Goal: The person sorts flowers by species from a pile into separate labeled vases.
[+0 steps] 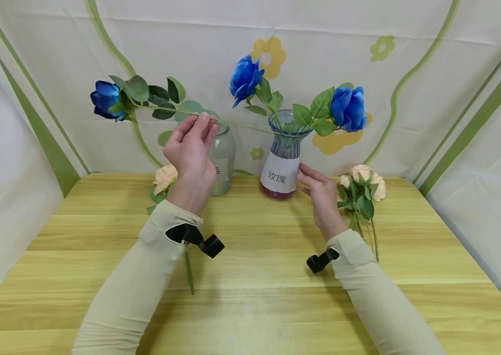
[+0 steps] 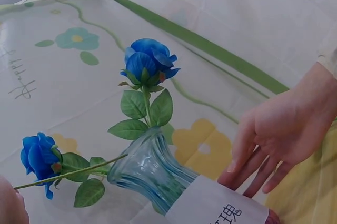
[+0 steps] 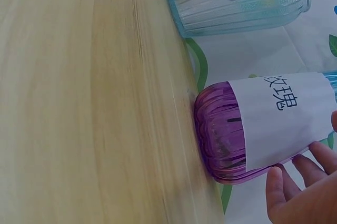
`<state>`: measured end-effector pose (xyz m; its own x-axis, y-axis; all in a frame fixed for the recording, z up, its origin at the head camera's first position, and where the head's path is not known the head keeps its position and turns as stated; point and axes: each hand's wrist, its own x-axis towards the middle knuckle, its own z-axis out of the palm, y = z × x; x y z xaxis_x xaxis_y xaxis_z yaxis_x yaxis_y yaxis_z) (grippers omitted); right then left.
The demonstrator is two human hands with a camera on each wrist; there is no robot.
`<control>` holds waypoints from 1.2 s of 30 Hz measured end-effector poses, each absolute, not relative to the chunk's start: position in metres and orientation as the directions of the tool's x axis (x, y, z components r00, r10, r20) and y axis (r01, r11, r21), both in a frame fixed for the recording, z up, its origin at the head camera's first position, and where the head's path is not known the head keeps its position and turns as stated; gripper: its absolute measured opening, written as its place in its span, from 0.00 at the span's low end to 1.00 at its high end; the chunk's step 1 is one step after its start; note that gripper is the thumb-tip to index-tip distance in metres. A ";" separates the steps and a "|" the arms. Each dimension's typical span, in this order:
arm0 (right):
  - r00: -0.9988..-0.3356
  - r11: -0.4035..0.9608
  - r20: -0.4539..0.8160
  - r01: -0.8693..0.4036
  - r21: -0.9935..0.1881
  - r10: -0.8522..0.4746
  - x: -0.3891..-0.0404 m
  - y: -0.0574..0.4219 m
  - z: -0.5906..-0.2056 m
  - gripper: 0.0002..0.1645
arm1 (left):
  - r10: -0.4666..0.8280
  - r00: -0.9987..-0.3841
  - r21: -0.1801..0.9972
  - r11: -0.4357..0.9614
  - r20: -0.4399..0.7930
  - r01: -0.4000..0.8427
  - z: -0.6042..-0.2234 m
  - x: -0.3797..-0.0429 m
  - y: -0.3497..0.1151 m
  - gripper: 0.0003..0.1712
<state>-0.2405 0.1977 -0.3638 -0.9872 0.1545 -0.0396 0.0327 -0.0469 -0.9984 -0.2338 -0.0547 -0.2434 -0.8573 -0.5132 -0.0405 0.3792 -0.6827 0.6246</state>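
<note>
My left hand pinches the thin stem of an artificial blue rose between thumb and fingertips. The stem lies nearly level, bloom to the left, its bare end at the mouth of a flared glass vase. This vase is bluish above and purple-red at the base, with a white paper label around it. Two other blue roses stand in it, one bloom leaning left, the other leaning right. My right hand rests its fingertips, loosely extended, against the vase's right side.
A second, pale glass vase with a label stands left of the first, partly behind my left hand. Peach flowers lie on the right of the wooden table; another peach flower lies left, partly covered by my left arm. A printed cloth hangs behind.
</note>
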 end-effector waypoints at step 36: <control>-0.987 -0.067 -0.036 0.026 -0.997 0.155 -0.241 0.198 -0.365 0.28 | -0.536 -0.844 0.765 -0.553 -0.025 0.329 -0.237 -0.267 0.004 0.07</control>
